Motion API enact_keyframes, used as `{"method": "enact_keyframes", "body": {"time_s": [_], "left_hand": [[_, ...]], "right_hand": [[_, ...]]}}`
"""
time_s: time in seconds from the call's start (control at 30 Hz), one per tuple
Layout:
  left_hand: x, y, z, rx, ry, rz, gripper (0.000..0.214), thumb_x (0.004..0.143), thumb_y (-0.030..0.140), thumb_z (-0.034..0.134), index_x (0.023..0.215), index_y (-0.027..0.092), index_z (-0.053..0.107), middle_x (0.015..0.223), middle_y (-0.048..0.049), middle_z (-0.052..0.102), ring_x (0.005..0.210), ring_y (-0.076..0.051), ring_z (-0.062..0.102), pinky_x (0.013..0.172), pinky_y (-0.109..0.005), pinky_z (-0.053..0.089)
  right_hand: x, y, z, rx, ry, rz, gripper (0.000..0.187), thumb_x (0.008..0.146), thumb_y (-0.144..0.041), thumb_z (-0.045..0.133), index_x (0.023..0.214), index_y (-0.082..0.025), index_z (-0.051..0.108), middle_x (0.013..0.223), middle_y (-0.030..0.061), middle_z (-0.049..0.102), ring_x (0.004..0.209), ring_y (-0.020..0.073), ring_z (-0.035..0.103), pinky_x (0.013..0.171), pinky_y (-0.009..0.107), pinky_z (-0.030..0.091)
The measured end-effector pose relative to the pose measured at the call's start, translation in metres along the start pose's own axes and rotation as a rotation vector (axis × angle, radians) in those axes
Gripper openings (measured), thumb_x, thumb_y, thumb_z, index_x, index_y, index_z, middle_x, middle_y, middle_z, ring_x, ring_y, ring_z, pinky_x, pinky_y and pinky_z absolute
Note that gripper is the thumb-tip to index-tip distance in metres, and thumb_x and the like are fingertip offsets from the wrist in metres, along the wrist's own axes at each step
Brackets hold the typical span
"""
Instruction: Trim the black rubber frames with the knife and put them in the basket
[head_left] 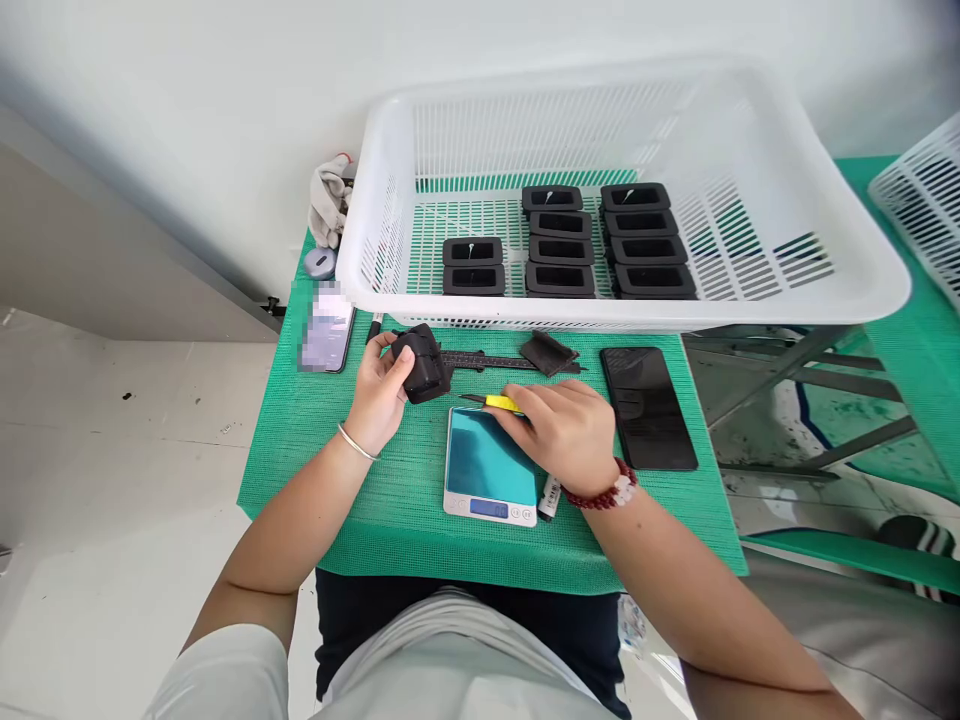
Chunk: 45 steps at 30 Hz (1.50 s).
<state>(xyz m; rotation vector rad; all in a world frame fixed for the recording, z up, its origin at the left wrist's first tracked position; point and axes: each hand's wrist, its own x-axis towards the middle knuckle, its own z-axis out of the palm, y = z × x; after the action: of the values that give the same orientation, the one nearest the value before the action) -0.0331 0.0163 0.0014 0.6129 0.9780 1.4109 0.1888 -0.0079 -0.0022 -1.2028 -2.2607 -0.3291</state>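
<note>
My left hand (384,385) grips a black moulded part (421,365), tilted above the green mat, left of the scale. In my right hand (566,425) is a yellow utility knife (502,403), its dark blade pointing left toward the part but apart from it. Below the knife lies a digital scale (491,470) with a shiny teal plate and a lit display. A black caliper (487,361) rests behind both hands, with a crumpled black cloth-like piece (551,352) at its right end. A white marker (550,497) lies partly under my right wrist.
A large white plastic basket (622,312) stands at the back, holding several stacked black frame-like parts (561,250). A black phone (649,408) lies at right. Another phone (327,325), a round grey case (320,263) and a whitish glove (328,200) are at left.
</note>
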Motion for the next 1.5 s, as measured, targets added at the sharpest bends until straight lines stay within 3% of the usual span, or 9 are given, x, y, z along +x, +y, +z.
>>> {"method": "enact_keyframes", "body": {"time_s": [0.43,0.57,0.73,0.83,0.93,1.07,1.23,1.37,1.5], "left_hand": [[-0.002,0.006,0.0,0.051,-0.046,-0.059,0.045,0.065,0.042,0.081,0.095,0.023,0.054,0.085,-0.0002,0.069,0.087,-0.02,0.069,0.08,-0.034,0.057],[-0.003,0.007,0.0,0.068,-0.089,-0.067,0.043,0.067,0.042,0.079,0.098,0.024,0.055,0.082,0.0009,0.068,0.08,-0.018,0.069,0.074,-0.032,0.057],[-0.005,0.007,-0.002,0.116,-0.182,-0.08,0.036,0.072,0.043,0.075,0.099,0.025,0.058,0.082,0.0001,0.066,0.069,-0.015,0.065,0.059,-0.026,0.053],[-0.006,0.007,-0.001,0.105,-0.238,-0.077,0.029,0.077,0.043,0.07,0.099,0.026,0.061,0.082,-0.0002,0.064,0.065,-0.012,0.061,0.054,-0.022,0.048],[-0.007,0.007,0.0,0.105,-0.244,-0.05,0.027,0.078,0.042,0.069,0.098,0.024,0.066,0.09,-0.0018,0.065,0.072,-0.013,0.061,0.059,-0.022,0.048],[-0.006,0.005,0.0,0.146,-0.233,-0.014,0.028,0.075,0.042,0.072,0.095,0.022,0.069,0.095,-0.0038,0.067,0.08,-0.015,0.063,0.067,-0.025,0.05],[-0.005,0.004,-0.002,0.194,-0.241,0.046,0.024,0.077,0.04,0.071,0.093,0.023,0.071,0.095,-0.0035,0.068,0.084,-0.015,0.063,0.072,-0.025,0.05],[-0.005,0.005,-0.003,0.253,-0.224,0.075,0.022,0.078,0.039,0.07,0.093,0.023,0.072,0.093,-0.0034,0.068,0.083,-0.015,0.063,0.071,-0.024,0.05],[-0.005,0.005,-0.003,0.253,-0.215,0.064,0.026,0.074,0.041,0.073,0.091,0.022,0.073,0.091,-0.0046,0.069,0.082,-0.017,0.064,0.071,-0.026,0.051]], "right_hand": [[0.001,0.004,-0.001,0.026,0.058,0.041,0.023,0.086,-0.039,0.062,0.08,-0.017,0.065,0.058,-0.0003,0.066,0.049,0.0112,0.05,0.055,0.027,0.032],[0.001,0.005,-0.001,0.145,0.03,-0.064,0.024,0.086,-0.039,0.062,0.079,-0.016,0.064,0.061,-0.0005,0.067,0.052,0.0103,0.053,0.057,0.026,0.034],[0.001,0.006,-0.001,0.045,0.089,0.046,0.022,0.085,-0.038,0.063,0.08,-0.017,0.064,0.061,0.0,0.068,0.051,0.0113,0.053,0.056,0.026,0.035],[0.0,0.007,-0.002,0.102,0.055,-0.017,0.023,0.086,-0.039,0.062,0.079,-0.017,0.064,0.062,0.0001,0.068,0.052,0.0108,0.054,0.058,0.026,0.036],[-0.001,0.009,-0.002,0.113,0.001,-0.058,0.023,0.087,-0.039,0.06,0.08,-0.018,0.065,0.063,0.0004,0.067,0.054,0.0108,0.055,0.059,0.026,0.037],[-0.002,0.012,-0.002,0.019,0.089,0.044,0.022,0.086,-0.038,0.062,0.082,-0.017,0.065,0.062,0.0011,0.067,0.053,0.0116,0.053,0.057,0.027,0.035],[-0.001,0.011,-0.002,0.076,0.046,-0.069,0.021,0.086,-0.037,0.062,0.083,-0.017,0.065,0.061,0.0002,0.066,0.054,0.0114,0.053,0.058,0.027,0.035],[-0.002,0.01,0.0,0.008,0.069,0.048,0.022,0.087,-0.037,0.06,0.084,-0.017,0.065,0.06,0.0009,0.065,0.051,0.0115,0.051,0.055,0.027,0.033],[-0.003,0.007,0.001,0.082,-0.006,-0.036,0.024,0.088,-0.04,0.058,0.082,-0.017,0.066,0.058,-0.0001,0.064,0.052,0.0111,0.052,0.057,0.027,0.034]]}}
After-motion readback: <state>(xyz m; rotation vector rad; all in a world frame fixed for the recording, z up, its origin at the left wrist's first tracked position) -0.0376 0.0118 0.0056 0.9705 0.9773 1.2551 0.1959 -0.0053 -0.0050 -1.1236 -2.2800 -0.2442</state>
